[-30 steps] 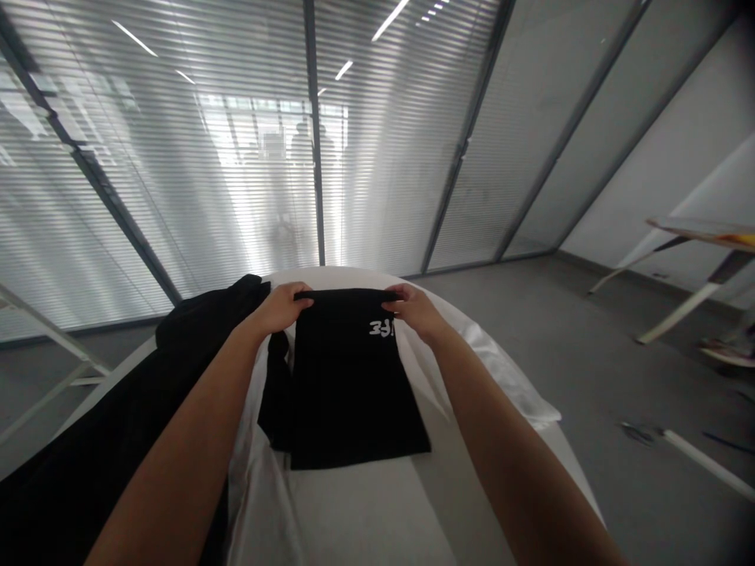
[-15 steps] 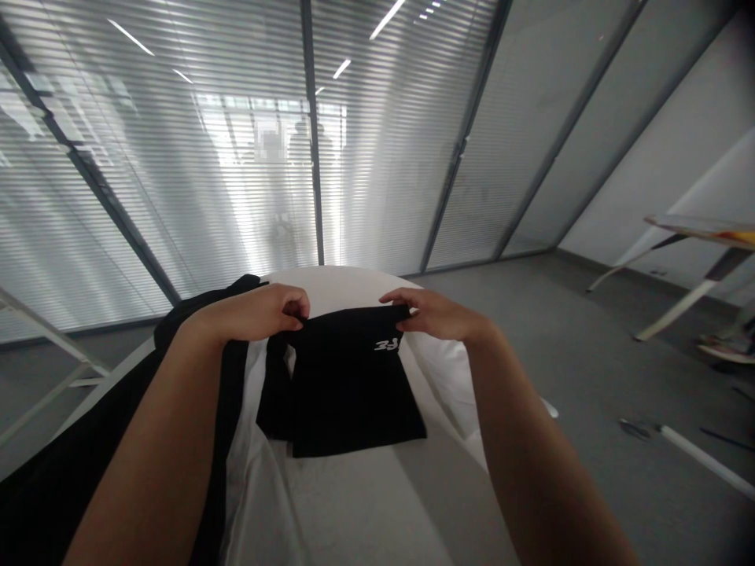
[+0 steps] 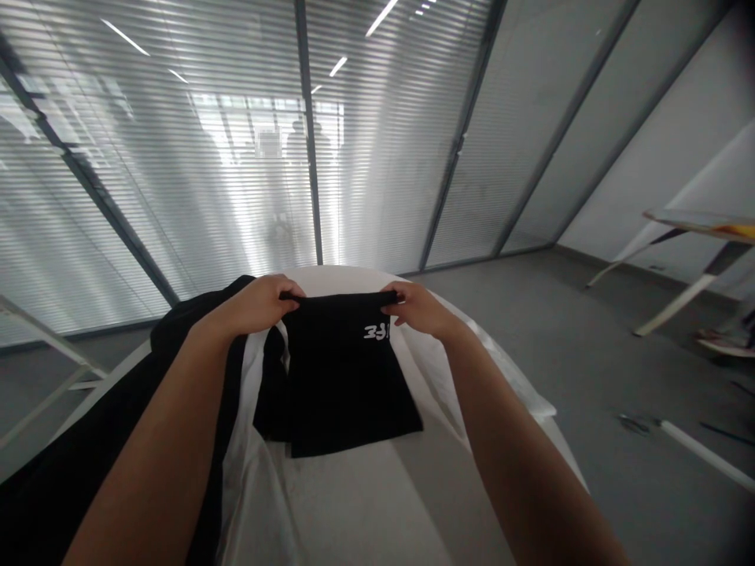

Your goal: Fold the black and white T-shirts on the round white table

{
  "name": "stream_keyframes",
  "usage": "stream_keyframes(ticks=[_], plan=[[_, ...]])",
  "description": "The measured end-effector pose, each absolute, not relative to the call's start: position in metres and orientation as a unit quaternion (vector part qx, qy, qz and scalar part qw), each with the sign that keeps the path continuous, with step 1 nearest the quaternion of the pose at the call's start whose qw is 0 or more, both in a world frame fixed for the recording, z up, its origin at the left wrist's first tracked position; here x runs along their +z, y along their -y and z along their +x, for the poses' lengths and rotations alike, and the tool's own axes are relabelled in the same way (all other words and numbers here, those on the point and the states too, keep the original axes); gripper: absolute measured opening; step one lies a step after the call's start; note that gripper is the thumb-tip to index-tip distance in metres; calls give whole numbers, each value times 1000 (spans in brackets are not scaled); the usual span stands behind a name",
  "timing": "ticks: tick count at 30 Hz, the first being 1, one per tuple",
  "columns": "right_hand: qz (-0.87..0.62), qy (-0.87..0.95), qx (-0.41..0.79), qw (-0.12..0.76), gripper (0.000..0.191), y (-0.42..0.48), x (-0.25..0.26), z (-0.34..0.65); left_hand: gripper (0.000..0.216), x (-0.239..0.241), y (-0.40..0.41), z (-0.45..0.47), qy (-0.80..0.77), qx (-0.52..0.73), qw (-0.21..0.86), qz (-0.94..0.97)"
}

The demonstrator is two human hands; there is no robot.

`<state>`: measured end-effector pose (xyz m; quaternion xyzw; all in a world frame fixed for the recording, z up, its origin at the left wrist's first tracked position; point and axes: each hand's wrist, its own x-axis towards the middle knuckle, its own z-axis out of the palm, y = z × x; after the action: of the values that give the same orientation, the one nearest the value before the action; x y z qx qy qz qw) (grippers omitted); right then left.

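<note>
A black folded garment (image 3: pixel 348 385) with white lettering near its upper right lies on a white-covered table (image 3: pixel 377 503). Its far edge is raised off the surface and stretched between my hands. My left hand (image 3: pixel 268 300) pinches the far left corner between thumb and fingers. At the far right corner, my right hand (image 3: pixel 416 306) grips the cloth the same way, just above the lettering. A narrower black part of the cloth sticks out along the left side. What kind of garment it is I cannot tell.
More black cloth (image 3: pixel 194 318) is heaped along the table's left side, beside my left forearm. Crumpled white plastic sheeting (image 3: pixel 440 369) lies on the right. A glass partition with blinds (image 3: pixel 377 157) stands behind. Another table (image 3: pixel 701 224) and a white tube (image 3: pixel 701 452) are at right.
Both hands have lifted the garment's far edge slightly higher and moved it a little left. My right hand's fingers have closed further around its corner.
</note>
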<state>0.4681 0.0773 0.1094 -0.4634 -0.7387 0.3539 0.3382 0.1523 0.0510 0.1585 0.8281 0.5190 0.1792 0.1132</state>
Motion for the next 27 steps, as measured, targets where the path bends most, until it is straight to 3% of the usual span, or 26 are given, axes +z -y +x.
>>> stream_keyframes(ticks=[3,8,20,27], plan=[[-446,745,405,285,21,-69,116,472,24,168,-41,153,-508,107,193,833],[-398,839,312,201,23,-46,130,480,19,170,-13,158,-499,49,258,826],[-367,885,268,97,38,31,94,495,21,125,100,189,-425,51,241,871],[-454,867,194,66,35,67,95,489,19,113,117,197,-434,26,288,853]])
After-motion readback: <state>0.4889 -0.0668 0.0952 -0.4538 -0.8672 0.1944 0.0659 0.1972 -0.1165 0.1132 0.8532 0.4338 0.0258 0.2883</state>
